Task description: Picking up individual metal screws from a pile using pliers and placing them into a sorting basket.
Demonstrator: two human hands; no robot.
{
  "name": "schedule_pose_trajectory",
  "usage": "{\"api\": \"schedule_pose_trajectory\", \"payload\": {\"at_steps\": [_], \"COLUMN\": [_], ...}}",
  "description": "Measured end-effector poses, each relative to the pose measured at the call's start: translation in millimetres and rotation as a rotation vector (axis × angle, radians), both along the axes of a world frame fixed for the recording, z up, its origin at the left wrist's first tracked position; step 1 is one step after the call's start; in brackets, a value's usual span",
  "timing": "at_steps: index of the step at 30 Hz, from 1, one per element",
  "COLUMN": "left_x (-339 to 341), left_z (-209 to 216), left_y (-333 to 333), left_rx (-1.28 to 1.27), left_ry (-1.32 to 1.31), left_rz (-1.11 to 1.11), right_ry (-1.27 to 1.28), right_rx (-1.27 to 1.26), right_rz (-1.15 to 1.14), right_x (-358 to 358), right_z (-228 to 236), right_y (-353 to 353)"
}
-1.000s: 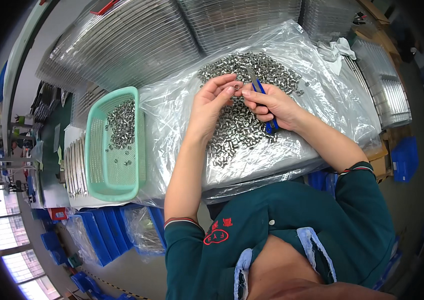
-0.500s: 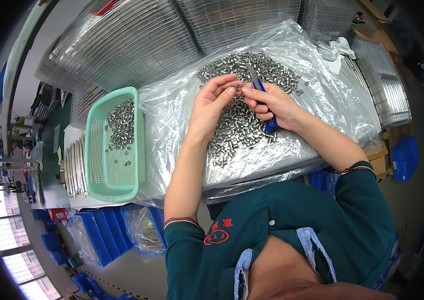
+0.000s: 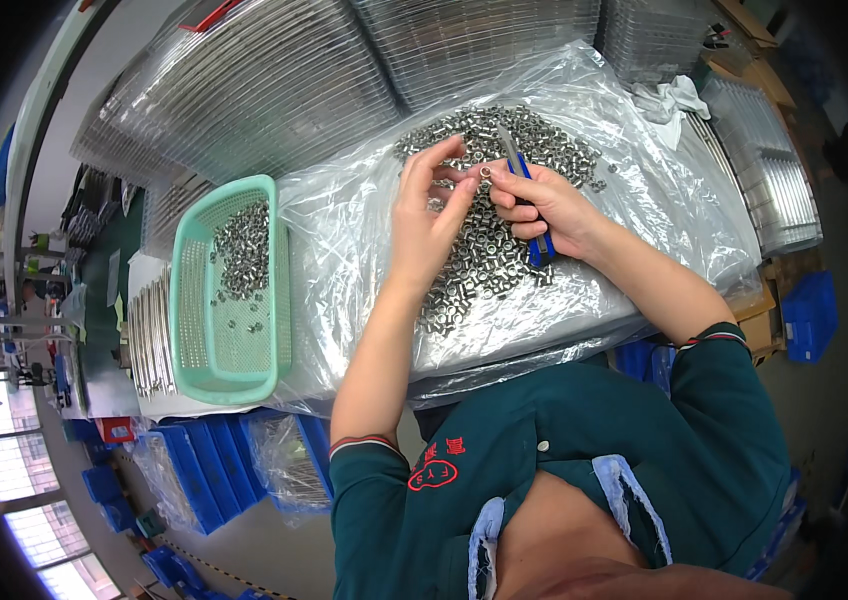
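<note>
My right hand [image 3: 547, 207] is closed around a utility knife [image 3: 538, 240] with a blue handle, its blade pointing up and away. Between the thumb and forefinger of that same hand sits a small metal ring [image 3: 486, 173]. Just left of the ring, my left hand [image 3: 428, 215] has its fingers apart, and I see nothing held in it. Under and around both hands spreads a heap of small shiny metal rings [image 3: 474, 265] on clear plastic sheeting [image 3: 334, 240].
To the left stands a mint-green perforated basket [image 3: 181, 330] with a smaller pile of metal pieces [image 3: 242, 250] inside. Stacked clear plastic trays [image 3: 254, 90] line the back. A white cloth [image 3: 672, 98] lies at the back right. Blue bins [image 3: 206, 470] are below the table.
My left hand has opened and drawn slightly away from the ring, its fingers spreading. The right hand stays in place with the knife and the ring.
</note>
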State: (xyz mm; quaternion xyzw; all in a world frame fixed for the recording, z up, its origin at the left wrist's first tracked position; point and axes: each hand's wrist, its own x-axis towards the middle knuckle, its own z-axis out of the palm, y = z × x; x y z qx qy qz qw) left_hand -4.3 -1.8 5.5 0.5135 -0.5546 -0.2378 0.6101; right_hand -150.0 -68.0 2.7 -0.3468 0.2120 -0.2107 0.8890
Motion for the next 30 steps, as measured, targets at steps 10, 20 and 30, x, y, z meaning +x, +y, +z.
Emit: {"api": "schedule_pose_trajectory", "payload": {"at_steps": [10,20,30], "left_x": [12.4,6.0,3.0], "left_z": [-2.8,-5.2,-1.4], "left_y": [1.1,0.3,1.0], "left_rx": [-0.079,-0.141,-0.088], "left_ry": [-0.101,-0.432,-0.293], "left_rz": [0.109,0.051,0.028], "right_ry": [-0.018,0.004,0.015], "right_rx": [-0.017,0.035,0.009], "right_rz": [0.035,0.014,-0.003], "right_x": [-1.5,-1.6,-1.6], "right_z": [1.0,0.1,0.0], "right_y": [-1.3,-1.0,-0.8]}}
